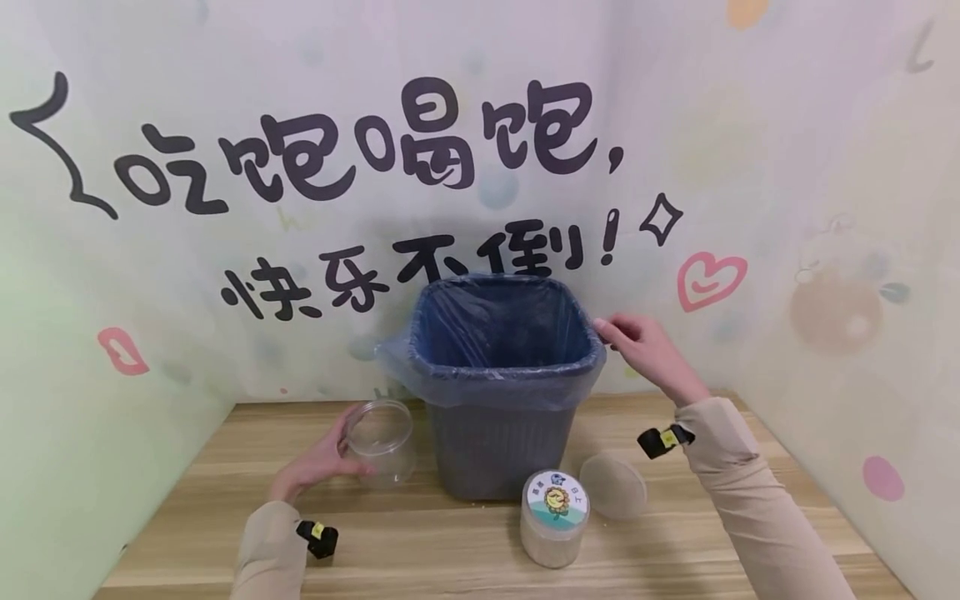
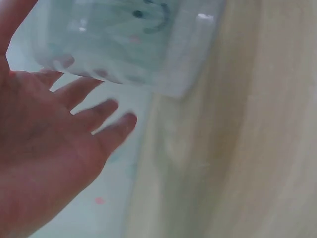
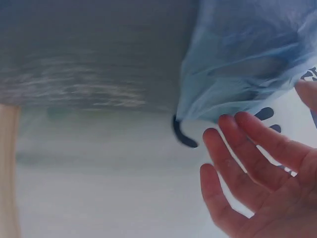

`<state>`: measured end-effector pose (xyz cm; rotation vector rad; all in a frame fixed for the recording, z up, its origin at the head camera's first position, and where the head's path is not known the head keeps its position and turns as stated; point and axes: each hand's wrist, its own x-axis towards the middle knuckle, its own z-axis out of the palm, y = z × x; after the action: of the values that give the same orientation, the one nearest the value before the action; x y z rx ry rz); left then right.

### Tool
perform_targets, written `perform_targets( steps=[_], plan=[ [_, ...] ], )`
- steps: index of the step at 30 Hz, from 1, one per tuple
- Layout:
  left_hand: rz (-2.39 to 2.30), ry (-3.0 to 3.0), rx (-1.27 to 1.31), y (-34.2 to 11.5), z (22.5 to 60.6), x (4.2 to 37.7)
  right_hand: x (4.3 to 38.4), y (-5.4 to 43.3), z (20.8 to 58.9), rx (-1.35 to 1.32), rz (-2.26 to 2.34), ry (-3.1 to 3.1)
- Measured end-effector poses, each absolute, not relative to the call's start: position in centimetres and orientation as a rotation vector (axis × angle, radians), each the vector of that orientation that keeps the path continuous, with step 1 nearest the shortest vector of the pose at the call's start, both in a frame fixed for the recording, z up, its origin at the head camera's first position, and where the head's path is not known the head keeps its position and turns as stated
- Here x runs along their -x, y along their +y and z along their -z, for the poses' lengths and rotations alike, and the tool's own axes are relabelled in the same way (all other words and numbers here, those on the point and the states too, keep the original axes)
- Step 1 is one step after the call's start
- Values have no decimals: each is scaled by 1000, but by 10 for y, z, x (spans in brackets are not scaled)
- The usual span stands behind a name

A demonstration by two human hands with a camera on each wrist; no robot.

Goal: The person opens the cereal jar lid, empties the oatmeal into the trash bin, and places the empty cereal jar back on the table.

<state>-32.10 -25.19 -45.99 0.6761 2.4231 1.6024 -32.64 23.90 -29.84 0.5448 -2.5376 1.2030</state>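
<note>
A dark bin (image 1: 495,450) stands on the table, lined with a translucent blue bag (image 1: 517,387) folded over its rim. My right hand (image 1: 637,342) is at the bin's right rim. In the right wrist view its fingers (image 3: 242,163) are extended, fingertips right at the bag's edge, thumb apart from them. My left hand (image 1: 330,458) holds a clear, lidless plastic jar (image 1: 386,454) left of the bin, thumb on the near side and fingers round the far side. The jar's clear wall (image 2: 114,44) shows in the left wrist view, with two fingers partly behind it.
In front of the bin stands a second jar (image 1: 551,537) with a sunflower label on its lid. Next to it a translucent round disc (image 1: 613,486) lies on the wooden table (image 1: 420,558). A printed wall (image 1: 300,67) rises directly behind.
</note>
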Motion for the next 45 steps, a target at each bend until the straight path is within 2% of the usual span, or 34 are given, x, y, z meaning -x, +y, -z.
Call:
perform_targets(
  steps=[4, 12, 21, 32, 45],
  plan=[
    [-1517, 2566, -696, -249, 442, 308, 314, 250, 330, -599, -1104, -2545],
    [-1370, 2867, -893, -234, 410, 281, 281, 261, 397, -659, -1153, -2507],
    [-1231, 3072, -1094, -211, 401, 247, 250, 260, 418, -719, -1185, -2516],
    [-1132, 3026, -1097, -160, 417, 224, 237, 259, 432, -781, -1152, -2510],
    [-813, 2773, -1200, -89, 431, 232, 238, 258, 433, -774, -1160, -2486]
  ],
)
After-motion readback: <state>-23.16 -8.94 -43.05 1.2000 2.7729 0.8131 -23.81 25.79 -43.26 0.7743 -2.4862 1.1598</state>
